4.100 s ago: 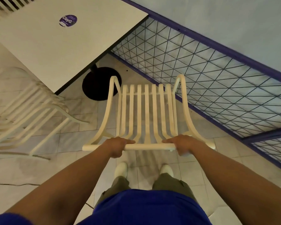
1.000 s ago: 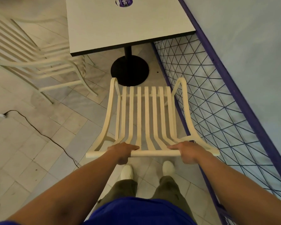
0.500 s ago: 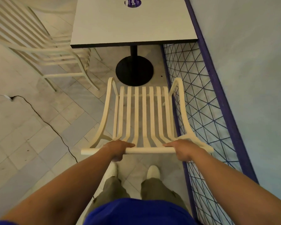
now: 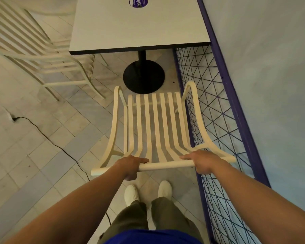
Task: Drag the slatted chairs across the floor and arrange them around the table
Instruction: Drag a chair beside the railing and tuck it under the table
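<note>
A cream slatted chair (image 4: 156, 124) stands directly in front of me, its seat pointing at the table. My left hand (image 4: 130, 165) grips the left part of its top back rail. My right hand (image 4: 200, 161) grips the right part of the same rail. The white square table (image 4: 139, 25) is just beyond the chair, and its black round base (image 4: 143, 76) sits right before the chair's front edge. A second slatted chair (image 4: 42, 55) is at the table's left side, partly tucked under the top.
A purple-framed wire-mesh fence (image 4: 213, 124) runs close along the chair's right side against a pale wall. A black cable (image 4: 48, 138) crosses the tiled floor on the left. My feet (image 4: 148, 191) are behind the chair.
The chair has slid forward and squared up with the table; its front now reaches the black base. Both hands keep their hold on the top rail.
</note>
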The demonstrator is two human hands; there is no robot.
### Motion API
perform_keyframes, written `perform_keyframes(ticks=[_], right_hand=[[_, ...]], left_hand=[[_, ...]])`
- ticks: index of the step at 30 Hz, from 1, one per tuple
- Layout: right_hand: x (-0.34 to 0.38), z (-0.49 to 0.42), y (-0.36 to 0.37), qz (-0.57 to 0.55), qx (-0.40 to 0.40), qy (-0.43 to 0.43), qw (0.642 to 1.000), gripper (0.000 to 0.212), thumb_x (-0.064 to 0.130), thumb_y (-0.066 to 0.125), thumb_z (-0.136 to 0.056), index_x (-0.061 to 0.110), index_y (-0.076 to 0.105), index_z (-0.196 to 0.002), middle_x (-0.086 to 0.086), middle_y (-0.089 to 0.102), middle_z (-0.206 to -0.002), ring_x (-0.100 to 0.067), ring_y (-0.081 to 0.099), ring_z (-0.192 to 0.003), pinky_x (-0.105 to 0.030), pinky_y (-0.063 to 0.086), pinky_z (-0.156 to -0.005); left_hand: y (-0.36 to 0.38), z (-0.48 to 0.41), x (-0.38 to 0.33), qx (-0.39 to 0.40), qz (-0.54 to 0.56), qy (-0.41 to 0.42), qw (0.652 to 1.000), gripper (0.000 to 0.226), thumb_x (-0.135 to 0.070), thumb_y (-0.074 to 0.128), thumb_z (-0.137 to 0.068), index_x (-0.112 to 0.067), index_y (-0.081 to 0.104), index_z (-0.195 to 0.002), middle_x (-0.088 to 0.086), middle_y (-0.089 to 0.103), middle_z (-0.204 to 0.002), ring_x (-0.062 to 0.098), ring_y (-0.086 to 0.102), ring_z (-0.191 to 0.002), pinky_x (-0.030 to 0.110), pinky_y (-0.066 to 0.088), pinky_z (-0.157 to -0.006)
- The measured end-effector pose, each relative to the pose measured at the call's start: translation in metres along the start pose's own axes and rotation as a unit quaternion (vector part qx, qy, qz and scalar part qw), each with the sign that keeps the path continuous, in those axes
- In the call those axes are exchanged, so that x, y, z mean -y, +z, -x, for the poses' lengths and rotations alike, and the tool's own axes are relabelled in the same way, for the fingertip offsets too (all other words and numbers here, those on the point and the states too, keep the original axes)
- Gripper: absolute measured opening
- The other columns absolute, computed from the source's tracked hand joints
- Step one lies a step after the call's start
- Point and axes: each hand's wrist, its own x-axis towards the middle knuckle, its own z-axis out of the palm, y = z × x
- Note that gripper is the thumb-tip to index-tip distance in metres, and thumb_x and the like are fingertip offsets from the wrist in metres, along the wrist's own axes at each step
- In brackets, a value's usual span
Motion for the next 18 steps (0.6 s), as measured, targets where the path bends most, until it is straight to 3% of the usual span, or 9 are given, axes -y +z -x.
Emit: perform_keyframes(ticks=[7,14,18], right_hand=[[-0.005,-0.001,0.0,-0.042,0.018,0.0,0.999,0.081,0.012,0.061,-0.088,0.054,0.03,-0.15,-0.001,0.058,-0.13,-0.018,0.058,-0.098,-0.032,0.051,-0.079],[-0.009,0.002,-0.004,-0.021,0.022,0.003,1.0,0.083,0.01,0.061,-0.088,0.052,0.029,-0.151,-0.003,0.056,-0.131,-0.021,0.059,-0.107,-0.035,0.053,-0.089],[-0.007,0.003,-0.001,-0.008,0.012,0.005,1.0,0.083,0.006,0.061,-0.089,0.05,0.03,-0.152,-0.002,0.057,-0.133,-0.022,0.06,-0.108,-0.033,0.053,-0.087]], left_hand=[[-0.009,0.001,0.008,0.055,0.009,0.014,0.998,0.088,-0.013,0.071,-0.089,-0.048,0.025,-0.155,-0.002,0.054,-0.138,0.022,0.057,-0.118,0.039,0.047,-0.103],[-0.002,0.003,0.013,0.019,0.014,0.015,1.0,0.086,-0.007,0.068,-0.092,-0.05,0.027,-0.154,-0.004,0.055,-0.139,0.021,0.058,-0.116,0.034,0.048,-0.098],[0.0,0.003,0.011,0.007,0.007,0.016,1.0,0.085,-0.006,0.068,-0.093,-0.048,0.028,-0.154,-0.002,0.055,-0.14,0.022,0.059,-0.117,0.034,0.048,-0.099]])
